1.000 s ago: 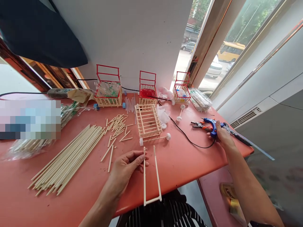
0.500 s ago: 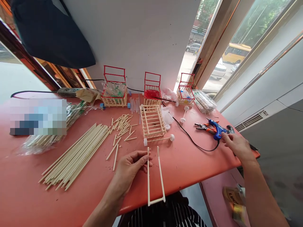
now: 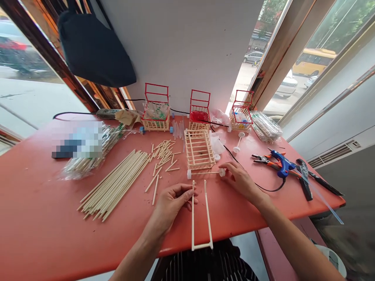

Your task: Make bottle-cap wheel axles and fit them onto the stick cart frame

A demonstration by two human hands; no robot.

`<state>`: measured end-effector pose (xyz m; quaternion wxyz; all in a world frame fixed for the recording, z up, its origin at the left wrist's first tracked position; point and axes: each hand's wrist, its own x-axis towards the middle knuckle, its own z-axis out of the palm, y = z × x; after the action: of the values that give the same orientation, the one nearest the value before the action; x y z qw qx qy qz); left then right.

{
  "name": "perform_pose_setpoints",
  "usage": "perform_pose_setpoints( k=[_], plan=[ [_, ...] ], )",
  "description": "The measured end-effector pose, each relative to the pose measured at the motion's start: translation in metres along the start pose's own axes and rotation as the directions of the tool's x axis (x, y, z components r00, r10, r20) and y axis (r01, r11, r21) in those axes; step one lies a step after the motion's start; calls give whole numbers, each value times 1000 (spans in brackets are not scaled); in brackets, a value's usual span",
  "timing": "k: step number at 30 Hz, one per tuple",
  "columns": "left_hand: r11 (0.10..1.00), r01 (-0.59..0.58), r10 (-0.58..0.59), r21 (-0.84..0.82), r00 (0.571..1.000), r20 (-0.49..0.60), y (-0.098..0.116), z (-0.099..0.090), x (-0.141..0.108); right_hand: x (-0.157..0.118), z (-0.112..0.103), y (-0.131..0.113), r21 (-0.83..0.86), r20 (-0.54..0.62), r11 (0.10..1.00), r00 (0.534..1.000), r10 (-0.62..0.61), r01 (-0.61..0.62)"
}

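My left hand (image 3: 178, 201) pinches one long side of a U-shaped stick frame (image 3: 202, 246), whose closed end points toward me at the table's front edge. My right hand (image 3: 238, 177) reaches in from the right, its fingertips at the white wheel (image 3: 222, 172) on the right end of a stick axle (image 3: 205, 173). Whether the fingers grip the wheel is hard to tell. Just behind the axle lies a slatted stick basket (image 3: 200, 150). A blue glue gun (image 3: 284, 164) rests on the table to the right, untouched.
Long sticks (image 3: 115, 185) and short stick pieces (image 3: 164, 154) lie on the left of the red table (image 3: 125, 246). Three red-framed stick carts stand along the wall, one holding red material (image 3: 199, 116). Pliers (image 3: 260, 159) and a black cable lie at the right.
My right hand has left the glue gun and moved left to the axle's wheel. A clear glue stick now shows behind the gun. The view has shifted, with my left hand still on the frame.
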<state>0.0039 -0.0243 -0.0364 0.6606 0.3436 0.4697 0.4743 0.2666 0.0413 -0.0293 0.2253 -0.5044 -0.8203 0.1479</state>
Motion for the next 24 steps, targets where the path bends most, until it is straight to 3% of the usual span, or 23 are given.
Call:
perform_pose_setpoints(
  k=[9,17,24],
  plan=[
    [1000,13,-13,-26,1000,4,1,0,-2,-2,-9,-4,124,-68,992,998,11,-3],
    [1000,-2,2,-14,1000,-28,3,2,-2,-16,-17,-24,176,-79,980,994,-76,89],
    [1000,-8,8,13,999,-39,0,1,-1,-22,-16,-27,184,-45,979,995,-85,92]
  ],
)
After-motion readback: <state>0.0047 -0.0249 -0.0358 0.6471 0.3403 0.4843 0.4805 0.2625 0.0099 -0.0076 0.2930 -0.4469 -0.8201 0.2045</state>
